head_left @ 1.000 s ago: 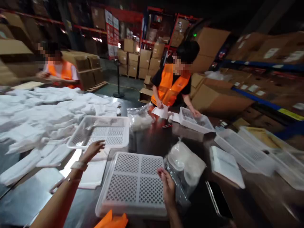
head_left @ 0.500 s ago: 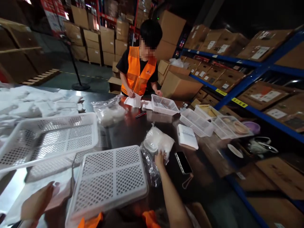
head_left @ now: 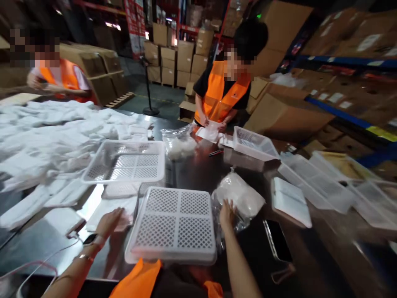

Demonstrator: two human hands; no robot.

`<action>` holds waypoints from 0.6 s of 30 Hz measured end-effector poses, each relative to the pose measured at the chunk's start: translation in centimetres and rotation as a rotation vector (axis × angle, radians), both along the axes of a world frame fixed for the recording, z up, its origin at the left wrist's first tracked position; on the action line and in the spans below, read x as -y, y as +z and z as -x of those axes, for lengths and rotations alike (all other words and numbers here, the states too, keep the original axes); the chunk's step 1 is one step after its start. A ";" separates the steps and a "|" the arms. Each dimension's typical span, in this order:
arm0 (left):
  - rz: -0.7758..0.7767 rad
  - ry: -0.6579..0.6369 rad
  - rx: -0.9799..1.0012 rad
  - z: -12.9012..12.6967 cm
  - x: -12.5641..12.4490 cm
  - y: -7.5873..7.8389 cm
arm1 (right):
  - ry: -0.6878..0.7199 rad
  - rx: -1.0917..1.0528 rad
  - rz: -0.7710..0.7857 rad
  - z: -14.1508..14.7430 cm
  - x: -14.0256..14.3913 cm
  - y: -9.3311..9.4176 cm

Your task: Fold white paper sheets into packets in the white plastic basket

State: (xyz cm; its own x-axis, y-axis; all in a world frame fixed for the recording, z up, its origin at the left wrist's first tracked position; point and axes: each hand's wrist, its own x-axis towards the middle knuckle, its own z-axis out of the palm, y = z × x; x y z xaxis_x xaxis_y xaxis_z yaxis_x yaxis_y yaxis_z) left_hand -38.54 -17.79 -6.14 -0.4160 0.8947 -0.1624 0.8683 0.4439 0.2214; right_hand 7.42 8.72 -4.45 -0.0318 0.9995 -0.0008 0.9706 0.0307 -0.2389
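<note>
My left hand (head_left: 111,220) rests flat on a white folded sheet (head_left: 108,209) lying on the shiny dark table (head_left: 40,248), just left of an upside-down white perforated basket (head_left: 174,223). My right hand (head_left: 227,212) reaches into a clear plastic bag of white items (head_left: 240,196) to the right of that basket; its fingers are at the bag's opening and partly hidden. A second white basket (head_left: 127,161) stands upright behind the first.
A pile of white cloths (head_left: 46,132) covers the table's left. Across the table a person in an orange vest (head_left: 221,95) handles white paper near another basket (head_left: 254,145). A phone (head_left: 277,246), a white pad (head_left: 290,200) and more baskets (head_left: 316,186) lie right. Another person (head_left: 58,78) works far left.
The camera swung right and back. My right hand moved from the upturned basket's edge into the plastic bag. My left hand dropped from the upright basket onto the white sheet.
</note>
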 end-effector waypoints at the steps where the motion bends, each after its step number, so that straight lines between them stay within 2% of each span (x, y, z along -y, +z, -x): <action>1: -0.006 0.019 0.003 0.0 -0.1 0.4 | 0.005 0.031 0.022 0.2 -0.6 0.1; 7: -0.111 0.163 -0.029 0.5 -1.1 3.3 | -0.015 0.094 0.015 0.9 -4.2 1.6; 10: -0.196 0.173 -0.027 -1.1 -2.4 5.2 | -0.044 0.001 0.027 0.9 -5.2 2.6; 12: -0.242 0.108 0.004 -3.9 -3.7 6.1 | -0.069 -0.109 0.050 0.7 -5.6 3.3; 14: -0.282 -0.023 0.054 -7.8 -4.9 6.7 | -0.097 -0.265 0.062 0.4 -5.5 3.9; 16: -0.317 -0.230 0.116 -11.9 -5.9 6.8 | -0.134 -0.461 0.048 0.1 -4.5 4.2; 18: -0.328 -0.404 0.170 -15.2 -6.6 6.8 | -0.168 -0.694 0.016 -0.2 -2.4 4.4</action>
State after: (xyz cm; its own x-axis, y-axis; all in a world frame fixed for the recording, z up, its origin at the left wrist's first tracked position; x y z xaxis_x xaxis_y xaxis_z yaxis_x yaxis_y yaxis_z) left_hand -23.36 -11.21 0.68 -0.0206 0.9929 0.1175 0.8953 -0.0340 0.4442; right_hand 7.59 11.15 -0.08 0.1243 0.9910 -0.0506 0.5860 -0.1144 -0.8022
